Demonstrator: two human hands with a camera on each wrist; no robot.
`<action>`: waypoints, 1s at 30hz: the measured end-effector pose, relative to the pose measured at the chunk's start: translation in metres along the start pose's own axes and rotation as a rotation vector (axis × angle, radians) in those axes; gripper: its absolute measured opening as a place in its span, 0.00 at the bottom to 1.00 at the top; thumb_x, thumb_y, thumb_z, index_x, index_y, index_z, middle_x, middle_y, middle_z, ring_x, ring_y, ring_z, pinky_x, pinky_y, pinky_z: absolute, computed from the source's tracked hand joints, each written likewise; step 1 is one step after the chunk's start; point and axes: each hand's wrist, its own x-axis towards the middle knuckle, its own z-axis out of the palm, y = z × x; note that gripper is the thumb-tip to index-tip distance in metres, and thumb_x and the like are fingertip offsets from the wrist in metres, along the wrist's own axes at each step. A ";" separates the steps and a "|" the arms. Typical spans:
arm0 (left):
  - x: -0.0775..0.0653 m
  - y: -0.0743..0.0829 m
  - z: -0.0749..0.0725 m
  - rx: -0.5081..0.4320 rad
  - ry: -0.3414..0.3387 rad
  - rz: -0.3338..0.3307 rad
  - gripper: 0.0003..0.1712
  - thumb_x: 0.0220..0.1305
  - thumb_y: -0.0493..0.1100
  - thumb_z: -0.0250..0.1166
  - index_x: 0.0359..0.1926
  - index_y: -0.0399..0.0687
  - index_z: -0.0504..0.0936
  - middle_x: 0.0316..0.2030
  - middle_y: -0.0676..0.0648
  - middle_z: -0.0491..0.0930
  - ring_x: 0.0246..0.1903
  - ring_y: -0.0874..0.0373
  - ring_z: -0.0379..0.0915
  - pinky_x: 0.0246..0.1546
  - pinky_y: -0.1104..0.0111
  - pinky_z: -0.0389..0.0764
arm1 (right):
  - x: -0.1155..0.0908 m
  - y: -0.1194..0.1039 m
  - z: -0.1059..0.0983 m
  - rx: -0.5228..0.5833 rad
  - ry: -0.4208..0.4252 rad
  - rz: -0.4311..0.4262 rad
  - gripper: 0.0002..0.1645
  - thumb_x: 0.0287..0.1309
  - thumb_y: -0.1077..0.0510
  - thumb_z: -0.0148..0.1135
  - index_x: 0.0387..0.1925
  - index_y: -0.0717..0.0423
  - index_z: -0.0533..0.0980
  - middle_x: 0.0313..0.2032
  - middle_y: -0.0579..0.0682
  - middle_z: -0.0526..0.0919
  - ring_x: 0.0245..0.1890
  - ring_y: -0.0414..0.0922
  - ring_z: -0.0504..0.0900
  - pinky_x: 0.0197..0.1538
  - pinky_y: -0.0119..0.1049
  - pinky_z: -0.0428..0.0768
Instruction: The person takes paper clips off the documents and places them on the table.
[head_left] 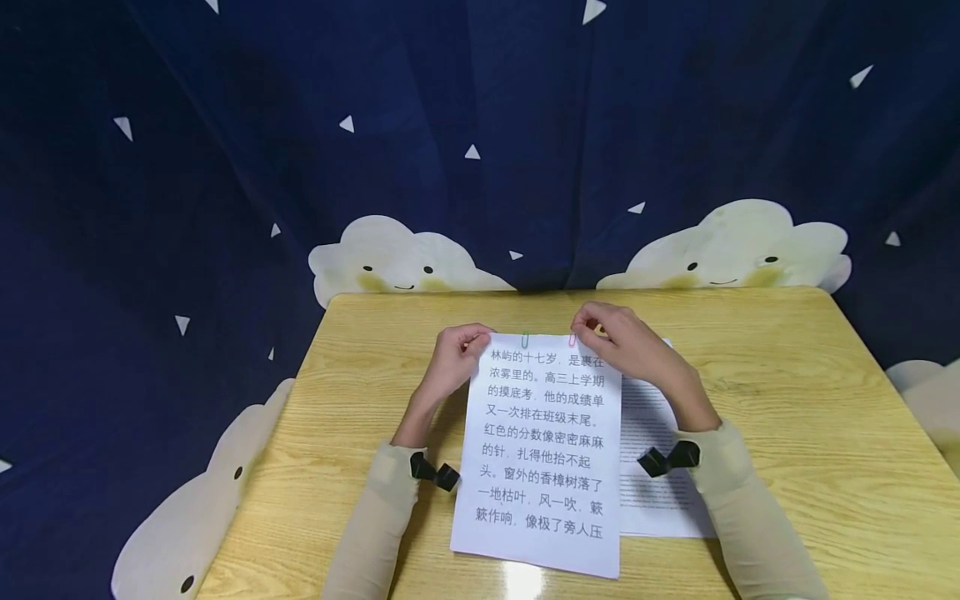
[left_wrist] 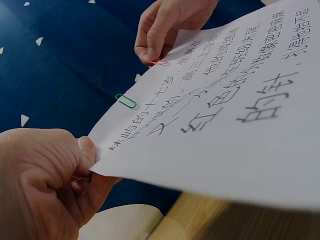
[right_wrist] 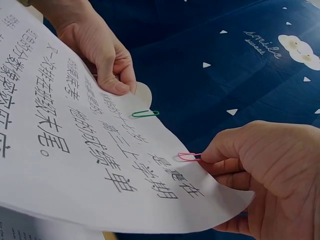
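A printed paper sheet (head_left: 540, 450) with large Chinese text is raised at its top edge. My left hand (head_left: 459, 358) pinches its top left corner between thumb and fingers. A green paper clip (left_wrist: 126, 101) sits on the top edge, nearer the middle. To its right, a pink paper clip (right_wrist: 189, 157) is partly on the same edge, its outer end pinched by my right hand (head_left: 618, 337). In the right wrist view the paper's top right corner curls up against the right hand's lower fingers (right_wrist: 235, 182). Whether several sheets are stacked cannot be told.
Another printed sheet (head_left: 660, 467) with small text lies on the wooden table (head_left: 787, 433), partly under the raised paper and right forearm. A dark blue curtain (head_left: 450, 100) with white triangles and clouds hangs behind the table. Small black devices (head_left: 667, 458) are strapped at both wrists.
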 end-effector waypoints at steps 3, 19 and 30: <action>0.000 0.000 0.001 0.003 -0.002 -0.004 0.10 0.76 0.32 0.60 0.43 0.36 0.89 0.35 0.40 0.88 0.22 0.59 0.77 0.22 0.71 0.75 | 0.000 0.000 0.000 0.001 0.001 -0.003 0.07 0.76 0.58 0.59 0.43 0.56 0.81 0.38 0.48 0.86 0.40 0.45 0.81 0.44 0.44 0.77; -0.001 -0.002 0.005 0.007 -0.021 -0.003 0.11 0.76 0.31 0.60 0.44 0.35 0.89 0.34 0.41 0.88 0.23 0.59 0.77 0.23 0.72 0.74 | 0.000 0.003 0.000 0.011 0.012 -0.035 0.06 0.75 0.59 0.60 0.39 0.54 0.81 0.37 0.46 0.86 0.40 0.43 0.82 0.45 0.44 0.77; -0.001 -0.002 0.004 0.007 -0.023 0.001 0.11 0.76 0.32 0.59 0.44 0.36 0.89 0.34 0.41 0.88 0.23 0.60 0.78 0.23 0.72 0.74 | -0.002 0.000 0.000 0.012 0.013 -0.027 0.06 0.76 0.59 0.60 0.41 0.54 0.81 0.38 0.45 0.86 0.41 0.44 0.82 0.46 0.45 0.78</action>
